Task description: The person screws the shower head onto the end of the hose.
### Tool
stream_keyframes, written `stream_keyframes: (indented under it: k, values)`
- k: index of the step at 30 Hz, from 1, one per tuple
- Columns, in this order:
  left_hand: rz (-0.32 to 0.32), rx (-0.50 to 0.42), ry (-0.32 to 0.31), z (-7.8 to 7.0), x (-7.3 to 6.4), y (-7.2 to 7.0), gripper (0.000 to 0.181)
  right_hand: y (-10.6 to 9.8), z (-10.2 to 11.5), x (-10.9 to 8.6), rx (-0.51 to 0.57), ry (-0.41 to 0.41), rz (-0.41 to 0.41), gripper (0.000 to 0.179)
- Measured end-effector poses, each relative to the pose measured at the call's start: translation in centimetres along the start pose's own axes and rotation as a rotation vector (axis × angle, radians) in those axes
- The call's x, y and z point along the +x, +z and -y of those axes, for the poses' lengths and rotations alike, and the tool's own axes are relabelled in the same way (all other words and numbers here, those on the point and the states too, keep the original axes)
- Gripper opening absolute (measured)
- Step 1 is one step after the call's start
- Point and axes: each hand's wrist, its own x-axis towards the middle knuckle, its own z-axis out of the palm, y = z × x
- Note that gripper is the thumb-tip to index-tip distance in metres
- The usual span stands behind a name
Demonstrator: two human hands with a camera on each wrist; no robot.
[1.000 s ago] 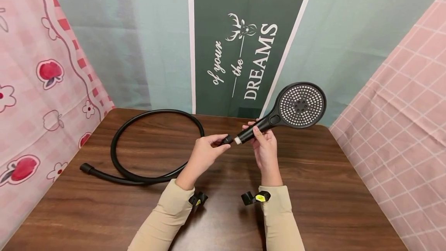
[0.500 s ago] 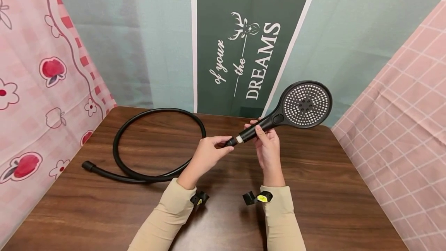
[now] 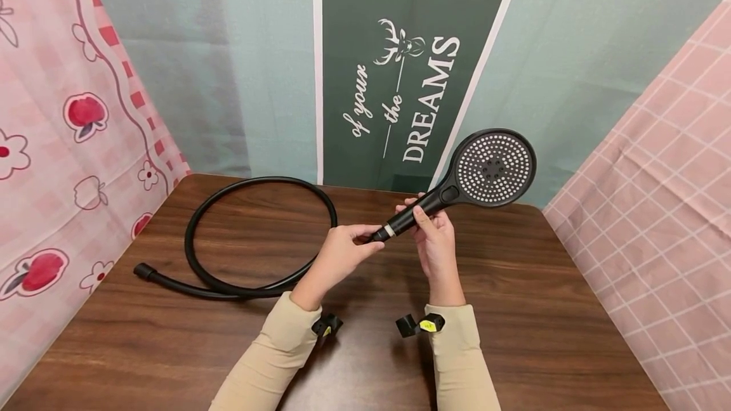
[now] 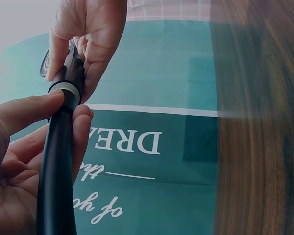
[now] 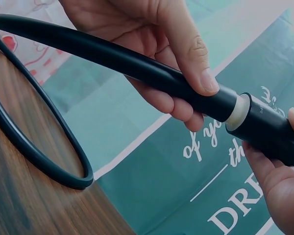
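White stem (image 5: 238, 113) between hose (image 5: 103, 55) and showerhead (image 3: 495, 168)

Green cloth (image 3: 337, 49) backs 1 wooden table (image 3: 542, 309) between 2 pink cloths (image 3: 657, 176).

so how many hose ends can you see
2: the free end lies near the left edge of the table; the other end is pinched in the left hand, at the white collar of the shower head.

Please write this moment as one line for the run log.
left grip: pinches hose end | right grip: holds shower head handle | joint: white tip visible between hose end and handle
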Motion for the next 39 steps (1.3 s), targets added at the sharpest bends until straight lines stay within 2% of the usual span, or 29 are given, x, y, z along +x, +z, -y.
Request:
stream_keyframes:
  k: [3, 9, 16, 26, 33, 39]
  values:
    - [0.001, 0.002, -0.002, -0.09, 0.04, 0.00, 0.030, 0.01, 0.04, -0.01, -0.006, 0.000, 0.003, 0.035]
    - [0.012, 0.010, -0.011, 0.04, 0.11, 0.07, 0.025, -0.04, 0.06, 0.01, -0.012, 0.011, -0.003, 0.029]
    - [0.030, 0.005, -0.038, -0.01, -0.07, 0.03, 0.029, -0.37, -0.02, 0.02, -0.064, 0.033, 0.000, 0.026]
    - [0.047, 0.028, -0.026, 0.20, 0.13, 0.12, 0.031, -0.42, 0.12, -0.10, -0.079, 0.026, 0.001, 0.027]
    - [0.023, -0.005, -0.030, 0.16, 0.03, 0.17, 0.030, -0.30, 0.04, -0.12, -0.038, 0.021, 0.015, 0.030]
    - [0.018, 0.016, -0.018, 0.18, -0.10, 0.22, 0.031, -0.33, -0.13, -0.12, -0.011, 0.016, 0.019, 0.030]
